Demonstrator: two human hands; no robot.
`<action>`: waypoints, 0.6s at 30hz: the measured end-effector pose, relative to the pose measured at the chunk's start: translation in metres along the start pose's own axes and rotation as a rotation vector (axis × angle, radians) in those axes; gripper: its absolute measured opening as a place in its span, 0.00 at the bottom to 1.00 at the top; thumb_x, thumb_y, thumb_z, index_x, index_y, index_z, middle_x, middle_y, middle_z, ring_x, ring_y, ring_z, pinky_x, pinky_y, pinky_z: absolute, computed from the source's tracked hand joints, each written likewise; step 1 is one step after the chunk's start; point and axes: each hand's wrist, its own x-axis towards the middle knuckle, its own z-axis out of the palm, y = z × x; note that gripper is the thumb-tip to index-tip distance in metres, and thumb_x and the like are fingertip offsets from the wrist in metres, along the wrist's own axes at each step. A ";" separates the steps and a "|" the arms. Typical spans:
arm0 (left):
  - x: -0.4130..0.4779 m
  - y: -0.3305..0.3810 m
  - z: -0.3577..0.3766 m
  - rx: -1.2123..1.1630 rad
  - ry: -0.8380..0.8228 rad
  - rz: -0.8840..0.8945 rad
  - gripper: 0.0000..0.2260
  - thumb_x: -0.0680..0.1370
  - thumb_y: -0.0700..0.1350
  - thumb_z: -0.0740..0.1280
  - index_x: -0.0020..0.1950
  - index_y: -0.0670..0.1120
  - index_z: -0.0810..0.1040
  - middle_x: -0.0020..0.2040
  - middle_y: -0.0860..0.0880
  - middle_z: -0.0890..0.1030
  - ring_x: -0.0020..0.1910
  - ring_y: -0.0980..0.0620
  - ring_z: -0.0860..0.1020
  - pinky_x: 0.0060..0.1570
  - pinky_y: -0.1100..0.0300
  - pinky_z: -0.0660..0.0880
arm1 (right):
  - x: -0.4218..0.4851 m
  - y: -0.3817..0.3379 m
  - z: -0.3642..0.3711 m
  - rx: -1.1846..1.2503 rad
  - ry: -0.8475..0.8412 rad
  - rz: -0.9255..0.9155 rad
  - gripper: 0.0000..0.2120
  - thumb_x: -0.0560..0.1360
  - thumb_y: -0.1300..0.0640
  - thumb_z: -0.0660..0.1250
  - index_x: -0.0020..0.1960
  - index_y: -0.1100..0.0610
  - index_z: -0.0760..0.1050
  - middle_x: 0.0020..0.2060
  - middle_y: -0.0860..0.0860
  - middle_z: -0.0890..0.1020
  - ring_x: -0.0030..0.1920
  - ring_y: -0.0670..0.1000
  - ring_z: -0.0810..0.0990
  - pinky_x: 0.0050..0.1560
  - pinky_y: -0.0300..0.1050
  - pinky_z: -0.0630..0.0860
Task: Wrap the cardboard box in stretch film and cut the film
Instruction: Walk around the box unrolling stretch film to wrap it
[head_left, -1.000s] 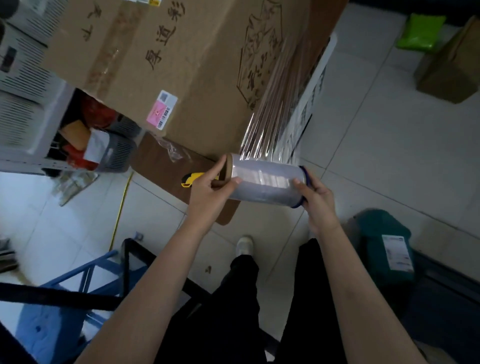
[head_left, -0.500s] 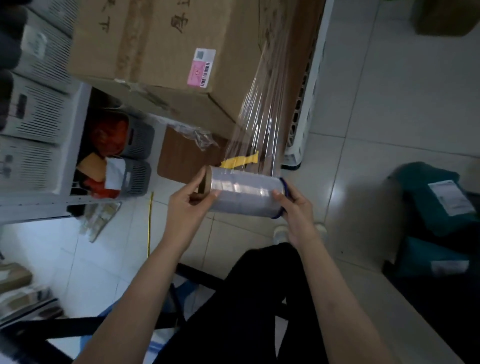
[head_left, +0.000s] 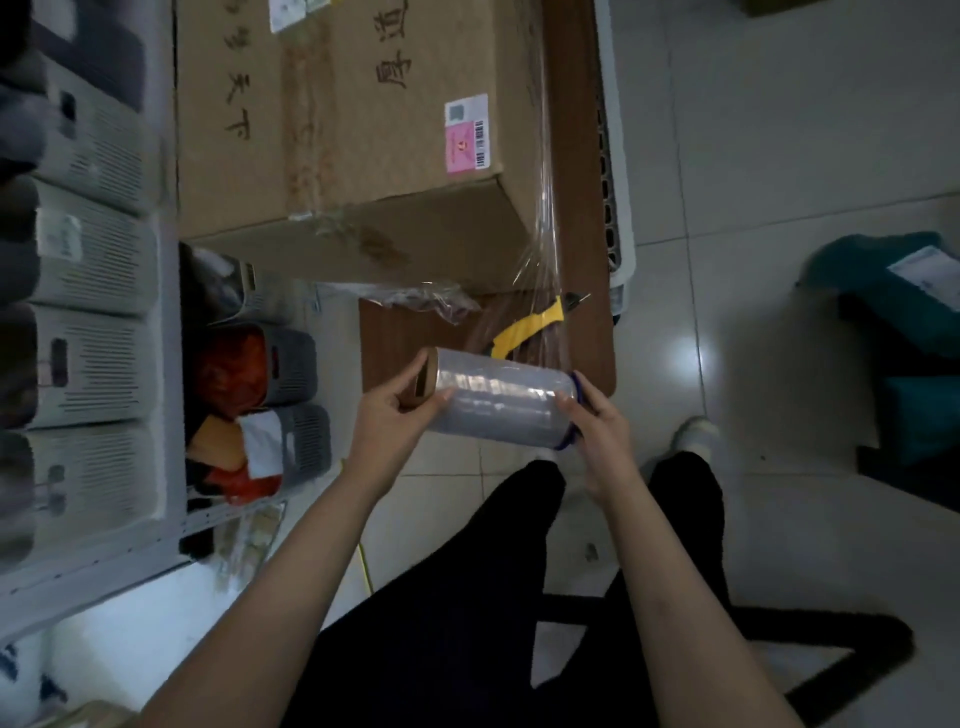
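1 cardboard box (head_left: 363, 130) stood on 1 brown bench (head_left: 582, 208), alongside 1 yellow utility knife (head_left: 524, 330). 2 hands, the left hand (head_left: 387, 418) and the right hand (head_left: 597, 431), gripped 1 roll of stretch film (head_left: 501, 402). 2 dark baskets (head_left: 291, 364) sat on the shelf. 2 teal parcels (head_left: 883, 270) lay on the floor.

Dim, floor glare, blurred warped edges

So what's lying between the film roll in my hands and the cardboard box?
In the head view, a yellow utility knife lies on the brown table between the film roll and the cardboard box, under the stretched film.
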 end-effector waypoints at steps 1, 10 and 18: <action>0.003 -0.002 -0.005 0.005 -0.016 0.020 0.25 0.74 0.41 0.70 0.70 0.46 0.70 0.60 0.55 0.75 0.50 0.69 0.74 0.55 0.73 0.73 | -0.002 0.005 0.005 0.024 0.011 -0.016 0.25 0.73 0.63 0.69 0.69 0.60 0.69 0.58 0.55 0.79 0.51 0.49 0.79 0.51 0.40 0.79; 0.021 -0.022 -0.037 0.094 -0.062 0.158 0.24 0.74 0.40 0.70 0.68 0.52 0.70 0.65 0.46 0.76 0.61 0.53 0.75 0.60 0.61 0.74 | -0.010 0.053 0.032 0.148 0.055 -0.096 0.25 0.72 0.61 0.70 0.68 0.57 0.71 0.59 0.52 0.79 0.61 0.53 0.77 0.64 0.51 0.73; 0.060 -0.033 -0.086 0.131 -0.244 0.227 0.26 0.73 0.37 0.71 0.70 0.48 0.69 0.57 0.51 0.79 0.51 0.60 0.79 0.45 0.72 0.75 | -0.001 0.100 0.086 0.313 0.175 -0.165 0.25 0.73 0.62 0.69 0.68 0.58 0.71 0.59 0.53 0.79 0.58 0.52 0.77 0.61 0.49 0.74</action>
